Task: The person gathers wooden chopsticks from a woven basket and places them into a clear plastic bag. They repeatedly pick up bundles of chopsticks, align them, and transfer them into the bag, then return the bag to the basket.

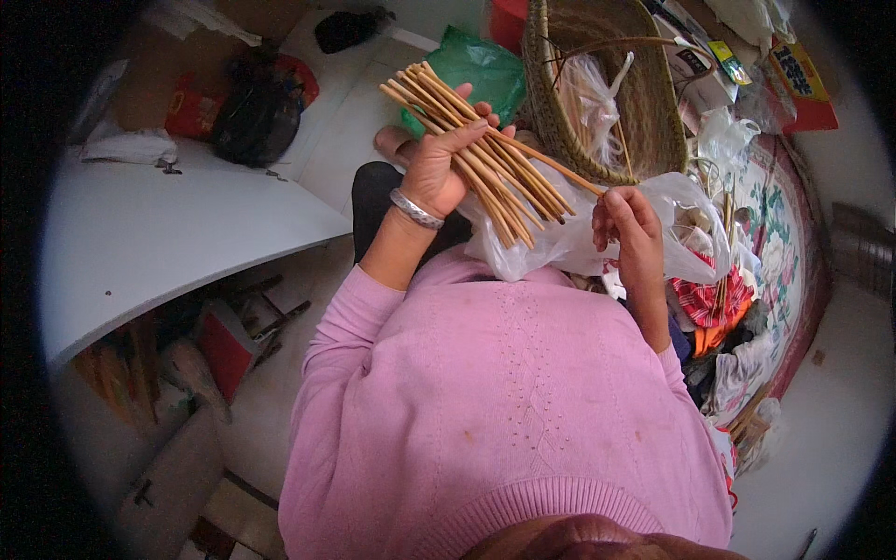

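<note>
A bundle of thin wooden sticks (pixel 514 183) rests in the grip of my left hand (pixel 442 161), thumb across the top, with a silver bangle at the wrist. The sticks slant from upper left to lower right. One longer stick (pixel 553 162) reaches out of the bundle to my right hand (pixel 630 218), whose thumb and fingertips pinch its end. Under the bundle, a translucent white plastic bag (pixel 507 260) lies over my lap.
Ahead stands a woven basket (pixel 668 133) with a bowed handle, holding a knotted clear plastic bag (pixel 589 98). A green plastic bag (pixel 483 59) sits beside it. To my left is a white tabletop (pixel 210 217). Cloths (pixel 714 297) and more sticks (pixel 729 217) are heaped at right.
</note>
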`<state>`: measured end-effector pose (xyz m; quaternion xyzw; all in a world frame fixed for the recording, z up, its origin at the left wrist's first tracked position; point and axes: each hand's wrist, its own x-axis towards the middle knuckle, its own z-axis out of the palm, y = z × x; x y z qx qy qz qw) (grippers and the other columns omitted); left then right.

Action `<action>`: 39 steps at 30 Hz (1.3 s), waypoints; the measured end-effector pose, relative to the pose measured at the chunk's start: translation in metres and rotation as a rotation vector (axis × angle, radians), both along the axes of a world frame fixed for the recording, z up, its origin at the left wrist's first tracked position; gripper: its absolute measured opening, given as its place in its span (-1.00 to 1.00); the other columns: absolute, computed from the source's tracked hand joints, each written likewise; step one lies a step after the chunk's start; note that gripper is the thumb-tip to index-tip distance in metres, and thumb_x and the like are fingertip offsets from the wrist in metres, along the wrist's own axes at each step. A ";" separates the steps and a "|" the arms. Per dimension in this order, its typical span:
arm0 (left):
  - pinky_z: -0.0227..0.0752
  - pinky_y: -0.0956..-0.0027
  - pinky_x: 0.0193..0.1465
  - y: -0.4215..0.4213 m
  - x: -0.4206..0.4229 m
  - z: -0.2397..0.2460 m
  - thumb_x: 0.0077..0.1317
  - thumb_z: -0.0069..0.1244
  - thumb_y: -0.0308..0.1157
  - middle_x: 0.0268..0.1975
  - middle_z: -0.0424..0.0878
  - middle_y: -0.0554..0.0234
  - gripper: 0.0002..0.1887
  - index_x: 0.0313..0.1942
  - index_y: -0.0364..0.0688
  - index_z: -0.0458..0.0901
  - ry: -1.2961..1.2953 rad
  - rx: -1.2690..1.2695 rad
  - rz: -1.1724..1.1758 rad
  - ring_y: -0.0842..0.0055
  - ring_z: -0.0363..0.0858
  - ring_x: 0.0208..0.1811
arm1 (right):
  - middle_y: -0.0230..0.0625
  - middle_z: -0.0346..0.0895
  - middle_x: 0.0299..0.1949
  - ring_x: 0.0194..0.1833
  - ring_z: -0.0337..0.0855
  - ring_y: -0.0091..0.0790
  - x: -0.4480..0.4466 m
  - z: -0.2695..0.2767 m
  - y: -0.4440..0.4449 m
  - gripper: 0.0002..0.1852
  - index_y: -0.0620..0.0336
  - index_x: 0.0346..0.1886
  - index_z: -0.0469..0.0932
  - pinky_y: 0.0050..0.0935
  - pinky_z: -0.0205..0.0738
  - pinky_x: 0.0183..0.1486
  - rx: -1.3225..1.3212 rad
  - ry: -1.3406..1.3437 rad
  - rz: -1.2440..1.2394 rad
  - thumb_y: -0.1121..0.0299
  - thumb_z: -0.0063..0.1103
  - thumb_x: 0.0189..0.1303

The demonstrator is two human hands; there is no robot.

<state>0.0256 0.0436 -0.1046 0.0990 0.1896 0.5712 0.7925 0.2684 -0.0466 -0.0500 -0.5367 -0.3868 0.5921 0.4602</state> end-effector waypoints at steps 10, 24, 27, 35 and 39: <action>0.42 0.08 0.28 0.005 -0.010 0.007 0.26 0.02 -0.65 -0.05 0.50 0.21 -0.50 0.20 -0.14 0.37 -0.026 0.093 0.021 0.40 0.52 0.03 | -0.41 0.55 -0.28 -0.35 0.51 -0.63 -0.012 0.005 -0.005 -0.82 0.25 -0.10 0.48 -0.64 0.36 -0.38 0.059 -0.080 0.119 0.37 0.14 0.33; 0.55 0.19 0.05 0.005 0.012 0.052 0.33 0.02 -0.52 -0.09 0.53 0.22 -0.53 0.23 -0.10 0.34 0.067 0.301 0.124 0.46 0.55 -0.09 | -0.20 0.57 0.02 0.02 0.59 -0.38 -0.064 0.001 0.043 -0.24 0.30 0.20 0.40 -0.39 0.47 0.10 -0.238 0.495 0.361 -0.26 -0.35 0.39; 0.57 0.26 0.01 0.002 0.012 0.049 0.29 0.01 -0.60 -0.11 0.53 0.20 -0.48 0.25 -0.13 0.29 0.057 0.250 0.080 0.50 0.56 -0.12 | -0.17 0.55 0.04 0.03 0.58 -0.38 -0.062 -0.001 0.037 -0.24 0.29 0.25 0.34 -0.38 0.47 0.12 -0.340 0.634 0.479 -0.26 -0.21 0.35; 0.57 0.36 -0.08 -0.008 0.038 0.058 0.22 0.04 -0.58 -0.20 0.56 0.21 -0.38 0.29 -0.26 0.21 0.419 0.303 0.061 0.50 0.61 -0.23 | -0.34 0.51 -0.14 -0.20 0.57 -0.46 -0.061 0.011 0.031 -0.48 0.22 0.15 0.34 -0.46 0.51 -0.14 -0.206 0.329 0.568 0.18 0.27 0.22; 0.55 0.41 -0.06 -0.016 0.040 0.062 0.23 0.07 -0.52 -0.24 0.58 0.22 -0.36 0.30 -0.25 0.19 0.580 0.359 -0.059 0.48 0.63 -0.21 | -0.37 0.51 -0.36 -0.46 0.53 -0.51 -0.070 0.008 0.028 -0.61 0.20 -0.08 0.43 -0.53 0.44 -0.44 -0.260 0.333 0.549 0.18 0.30 0.16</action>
